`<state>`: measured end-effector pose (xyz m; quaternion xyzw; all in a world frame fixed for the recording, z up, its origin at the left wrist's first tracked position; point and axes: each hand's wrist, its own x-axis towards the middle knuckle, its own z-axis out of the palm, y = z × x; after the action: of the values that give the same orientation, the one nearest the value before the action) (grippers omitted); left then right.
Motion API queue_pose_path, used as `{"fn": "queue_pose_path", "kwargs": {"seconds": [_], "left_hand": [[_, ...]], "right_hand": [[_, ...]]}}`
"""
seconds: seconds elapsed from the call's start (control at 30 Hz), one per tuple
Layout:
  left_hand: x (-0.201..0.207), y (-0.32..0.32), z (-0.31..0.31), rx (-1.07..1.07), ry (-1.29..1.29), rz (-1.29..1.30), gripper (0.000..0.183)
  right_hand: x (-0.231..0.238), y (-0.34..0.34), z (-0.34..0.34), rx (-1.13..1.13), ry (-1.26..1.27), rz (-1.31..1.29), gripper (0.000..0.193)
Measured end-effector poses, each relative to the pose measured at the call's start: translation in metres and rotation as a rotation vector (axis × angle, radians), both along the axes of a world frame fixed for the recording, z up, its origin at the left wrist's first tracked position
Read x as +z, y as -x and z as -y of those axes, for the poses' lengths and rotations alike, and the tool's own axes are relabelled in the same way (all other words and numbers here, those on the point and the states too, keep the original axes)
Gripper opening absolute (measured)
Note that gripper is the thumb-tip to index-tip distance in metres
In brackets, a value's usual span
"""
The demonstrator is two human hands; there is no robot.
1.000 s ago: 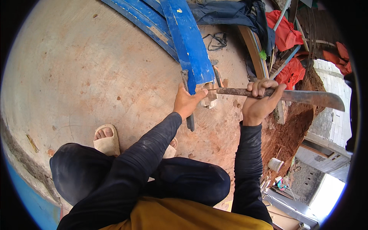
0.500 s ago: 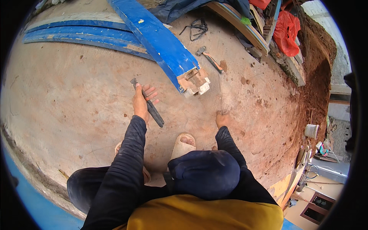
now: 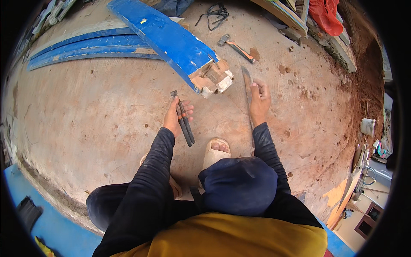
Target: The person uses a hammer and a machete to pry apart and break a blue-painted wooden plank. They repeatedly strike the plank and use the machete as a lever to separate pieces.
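Note:
My left hand (image 3: 173,120) holds a pair of pincers (image 3: 185,124) between thumb and palm. Its dark handles point toward me, and its small metal jaws stick out past the thumb. The fingertips lie loosely behind the handles. My right hand (image 3: 260,105) has its fingers curled at the side of a long, thin, dull metal blade (image 3: 247,83). The blade's tip points away from me, and its lower length runs back beside my wrist. Between and beyond both hands lies the broken end of a blue-painted wooden beam (image 3: 171,47), with bare wood and white chunks (image 3: 224,84) on it.
A hammer (image 3: 236,48) with an orange-and-black handle lies past my right hand. Beyond it is a tangled black strap (image 3: 212,16). More blue boards (image 3: 94,47) lie far left. Stacked timber and a red plastic bag (image 3: 325,17) are far right; a white bucket (image 3: 367,127) stands right.
My right hand has moved forward along the blade, from near its lower part to beside its upper part. The left hand still holds the pincers, which have turned slightly; the view has shifted a little.

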<state>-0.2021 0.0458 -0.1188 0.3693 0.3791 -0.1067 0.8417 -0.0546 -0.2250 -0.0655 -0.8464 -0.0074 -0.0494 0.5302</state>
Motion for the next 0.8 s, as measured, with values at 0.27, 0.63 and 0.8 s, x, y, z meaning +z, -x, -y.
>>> {"fn": "queue_pose_path", "kwargs": {"seconds": [0.27,0.63,0.8], "left_hand": [[-0.011,-0.028,-0.008,-0.034,-0.125,-0.181,0.052],[0.037,-0.075,-0.023,0.271,-0.304,0.149,0.079],[0.07,-0.106,-0.007,0.219,0.042,0.365,0.089]], "right_hand": [[-0.08,-0.105,0.0,0.206,0.706,-0.196,0.055],[-0.114,-0.231,-0.022,0.258,1.114,-0.271,0.074],[-0.083,-0.247,-0.035,0.452,1.323,-0.214,0.064]]}}
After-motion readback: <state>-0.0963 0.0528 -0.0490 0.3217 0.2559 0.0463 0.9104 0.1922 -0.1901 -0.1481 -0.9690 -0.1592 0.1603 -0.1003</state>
